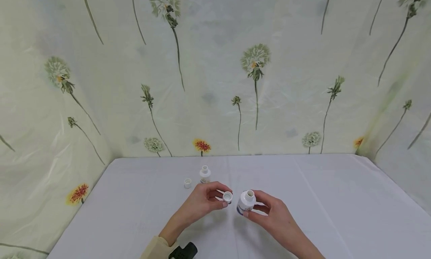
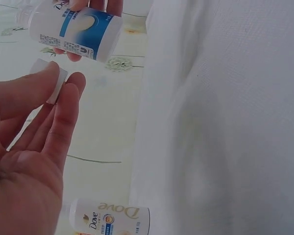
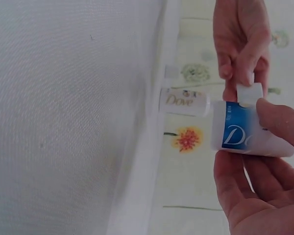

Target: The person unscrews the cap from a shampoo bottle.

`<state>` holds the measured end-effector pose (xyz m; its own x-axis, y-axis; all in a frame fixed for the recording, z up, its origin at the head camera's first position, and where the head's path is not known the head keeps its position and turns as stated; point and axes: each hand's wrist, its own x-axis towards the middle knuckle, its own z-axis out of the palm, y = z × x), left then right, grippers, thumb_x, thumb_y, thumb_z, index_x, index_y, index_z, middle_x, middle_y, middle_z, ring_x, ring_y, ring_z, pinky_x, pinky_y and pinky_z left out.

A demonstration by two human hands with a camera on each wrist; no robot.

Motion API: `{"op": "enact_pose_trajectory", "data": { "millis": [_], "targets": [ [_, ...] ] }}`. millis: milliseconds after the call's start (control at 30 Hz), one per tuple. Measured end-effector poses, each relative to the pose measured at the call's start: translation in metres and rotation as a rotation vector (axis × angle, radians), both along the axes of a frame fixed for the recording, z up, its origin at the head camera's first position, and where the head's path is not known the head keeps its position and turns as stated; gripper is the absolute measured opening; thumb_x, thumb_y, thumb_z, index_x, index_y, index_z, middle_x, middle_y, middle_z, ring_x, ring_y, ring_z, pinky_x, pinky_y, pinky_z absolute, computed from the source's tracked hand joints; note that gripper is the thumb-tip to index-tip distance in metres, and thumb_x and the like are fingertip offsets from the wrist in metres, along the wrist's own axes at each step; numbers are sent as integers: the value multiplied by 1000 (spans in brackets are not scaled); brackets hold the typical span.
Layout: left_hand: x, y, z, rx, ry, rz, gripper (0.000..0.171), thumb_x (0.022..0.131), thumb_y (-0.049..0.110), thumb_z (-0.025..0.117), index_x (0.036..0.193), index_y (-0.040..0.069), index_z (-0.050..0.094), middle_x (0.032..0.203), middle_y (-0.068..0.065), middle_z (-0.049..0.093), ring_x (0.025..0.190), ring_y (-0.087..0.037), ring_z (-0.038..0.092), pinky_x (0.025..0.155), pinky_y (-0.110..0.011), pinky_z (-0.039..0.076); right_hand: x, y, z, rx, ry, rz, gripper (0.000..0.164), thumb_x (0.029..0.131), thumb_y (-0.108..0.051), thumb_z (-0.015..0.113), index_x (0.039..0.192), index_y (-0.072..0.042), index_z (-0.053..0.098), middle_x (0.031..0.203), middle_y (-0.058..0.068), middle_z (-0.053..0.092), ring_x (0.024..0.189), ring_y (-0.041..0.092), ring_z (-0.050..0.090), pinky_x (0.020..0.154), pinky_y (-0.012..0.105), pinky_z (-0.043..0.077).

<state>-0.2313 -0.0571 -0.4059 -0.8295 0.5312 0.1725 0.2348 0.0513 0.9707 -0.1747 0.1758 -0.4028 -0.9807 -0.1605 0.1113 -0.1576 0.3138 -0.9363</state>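
Between thumb and fingers, my left hand (image 1: 203, 200) pinches a small white bottle cap (image 1: 227, 197), its hollow side toward the head camera. My right hand (image 1: 274, 216) grips an uncapped white Dove bottle (image 1: 246, 202) with a blue label, tilted a little, its open mouth up. Cap and bottle are apart, a short way above the table. Behind the left hand stands a second white Dove bottle (image 1: 205, 173), also uncapped, its lower part hidden by that hand in the head view. To its left a second white cap (image 1: 187, 183) lies on the table.
A white cloth covers the table (image 1: 144, 188). Flower-printed sheeting (image 1: 215, 64) rises along the back and both sides. A black wrist device (image 1: 183, 251) sits by the left sleeve at the bottom edge.
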Motion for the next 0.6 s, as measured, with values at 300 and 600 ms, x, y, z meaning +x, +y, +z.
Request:
{"op": "enact_pose_trajectory", "data": {
  "millis": [300,600],
  "targets": [
    [-4,-1,1,-32,1,72,27,84,2,76,110,8,71,103,-5,69,92,-20,69,76,-30,56,1,0,2,10,15,-60,47,79,-20,84,122,-19,65,113,1,67,99,17,67,81,27,54],
    [-9,-1,2,-101,71,164,31,87,9,75,117,13,70,107,-1,67,89,-16,68,72,-29,56,-5,0,4,17,24,-94,48,78,-18,84,122,-20,65,111,0,68,98,18,67,81,27,54]
  ]
}}
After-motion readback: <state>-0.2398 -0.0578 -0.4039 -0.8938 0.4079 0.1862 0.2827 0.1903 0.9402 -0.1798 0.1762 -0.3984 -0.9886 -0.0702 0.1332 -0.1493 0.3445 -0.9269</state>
